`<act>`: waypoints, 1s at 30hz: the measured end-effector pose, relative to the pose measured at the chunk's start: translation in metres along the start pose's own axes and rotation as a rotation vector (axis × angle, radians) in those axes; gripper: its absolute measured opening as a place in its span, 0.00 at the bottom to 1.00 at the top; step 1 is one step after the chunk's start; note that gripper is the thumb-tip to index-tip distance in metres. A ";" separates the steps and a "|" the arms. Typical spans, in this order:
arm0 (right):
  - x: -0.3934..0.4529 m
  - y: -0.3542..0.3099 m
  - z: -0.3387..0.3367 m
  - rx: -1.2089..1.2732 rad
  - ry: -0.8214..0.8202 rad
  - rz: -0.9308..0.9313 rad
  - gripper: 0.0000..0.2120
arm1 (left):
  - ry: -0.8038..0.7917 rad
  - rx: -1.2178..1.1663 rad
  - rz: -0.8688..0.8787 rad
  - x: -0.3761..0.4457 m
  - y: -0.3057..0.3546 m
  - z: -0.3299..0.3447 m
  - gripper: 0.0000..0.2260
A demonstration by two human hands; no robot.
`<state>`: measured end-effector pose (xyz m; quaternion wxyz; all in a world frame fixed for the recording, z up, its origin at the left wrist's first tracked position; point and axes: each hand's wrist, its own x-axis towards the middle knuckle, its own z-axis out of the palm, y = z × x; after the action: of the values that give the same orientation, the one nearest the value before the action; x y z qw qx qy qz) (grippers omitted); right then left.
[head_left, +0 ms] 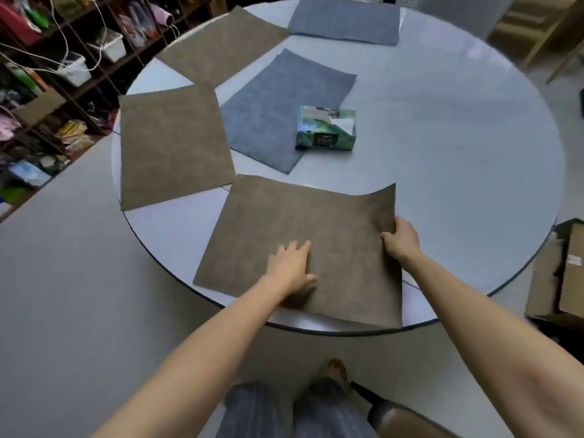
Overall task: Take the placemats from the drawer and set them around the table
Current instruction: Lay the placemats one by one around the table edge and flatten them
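A brown placemat (316, 229) lies at the near edge of the round white table (458, 153). My left hand (292, 268) rests flat on it, fingers spread. My right hand (399, 238) grips its right edge, whose far corner curls upward. Two more brown placemats lie along the left rim, one at the left (172, 143) and one further back (221, 45). A grey-blue placemat (344, 20) lies at the far edge, and another grey-blue placemat (278, 109) sits nearer the middle.
A green tissue box (325, 128) stands near the table's middle, touching the grey-blue mat. Shelves packed with goods (47, 74) line the left side. Cardboard boxes (559, 273) sit on the floor at the right. My feet and a chair leg show below.
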<state>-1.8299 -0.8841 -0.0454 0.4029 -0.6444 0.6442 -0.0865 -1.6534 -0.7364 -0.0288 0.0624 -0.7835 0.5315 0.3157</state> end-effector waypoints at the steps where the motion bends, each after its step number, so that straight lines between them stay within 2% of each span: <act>1: 0.001 0.002 0.001 0.003 -0.012 -0.004 0.14 | -0.046 -0.007 -0.007 0.007 0.003 0.003 0.42; 3: 0.005 0.008 0.003 0.010 -0.026 -0.021 0.15 | -0.113 -0.042 -0.055 0.018 0.007 0.007 0.51; 6: 0.007 0.019 0.006 0.032 -0.048 -0.053 0.17 | -0.170 -0.067 -0.107 0.026 0.010 0.018 0.58; 9: 0.004 0.027 0.007 0.083 -0.079 -0.050 0.18 | -0.221 -0.052 -0.131 0.023 0.010 0.034 0.58; 16: 0.001 0.027 0.007 0.097 -0.079 -0.078 0.22 | -0.208 -0.078 -0.166 0.017 0.012 0.037 0.59; 22: 0.001 0.029 0.007 0.072 -0.067 -0.091 0.21 | -0.193 -0.058 -0.185 0.008 0.021 0.054 0.61; 30: 0.009 0.031 0.012 0.044 0.014 -0.055 0.18 | -0.152 -0.082 -0.189 0.012 0.026 0.055 0.60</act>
<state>-1.8445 -0.8826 -0.0763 0.4097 -0.6521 0.6272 -0.1161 -1.6975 -0.7330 -0.0728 0.0999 -0.8058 0.4356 0.3885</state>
